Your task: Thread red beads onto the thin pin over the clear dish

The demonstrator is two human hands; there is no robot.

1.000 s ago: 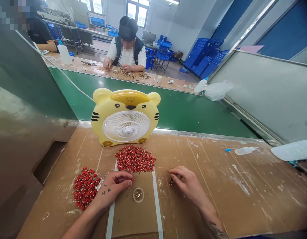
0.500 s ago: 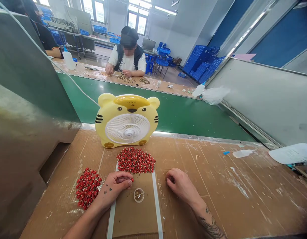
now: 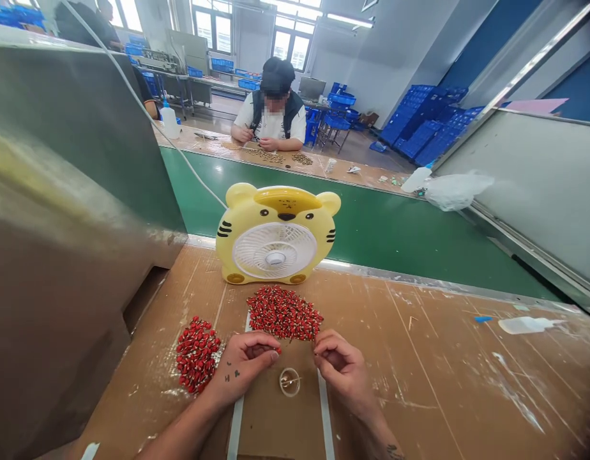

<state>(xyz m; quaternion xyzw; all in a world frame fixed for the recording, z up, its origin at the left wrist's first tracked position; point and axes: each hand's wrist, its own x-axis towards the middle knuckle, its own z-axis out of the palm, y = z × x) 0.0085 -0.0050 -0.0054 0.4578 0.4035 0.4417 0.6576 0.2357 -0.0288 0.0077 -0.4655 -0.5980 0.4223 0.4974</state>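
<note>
My left hand (image 3: 249, 365) is closed, pinching a small red piece (image 3: 278, 350) between thumb and fingertip. Just across from it, my right hand (image 3: 341, 367) has its fingers curled at the right edge of the large heap of small red pieces (image 3: 284, 313). Whatever its fingertips hold is too small to make out. Between and below the hands, a small clear cup (image 3: 289, 391) with a thin stick in it stands on a cardboard sheet (image 3: 280, 428) edged with pale tape. A second heap of red pieces (image 3: 198, 354) lies left of my left hand.
Behind the large heap stands a yellow animal-faced fan (image 3: 278, 239). A metal cabinet (image 3: 84, 255) walls off the left side. To the right lie a squeeze bottle (image 3: 525, 325) and a blue cap (image 3: 483, 319). Across the green belt (image 3: 395, 236), another person (image 3: 273, 115) handles small parts.
My right hand has moved left to the heap's edge, nearer my left hand. My left hand still pinches the red piece. The camera view has swung left, shifting the scene rightward.
</note>
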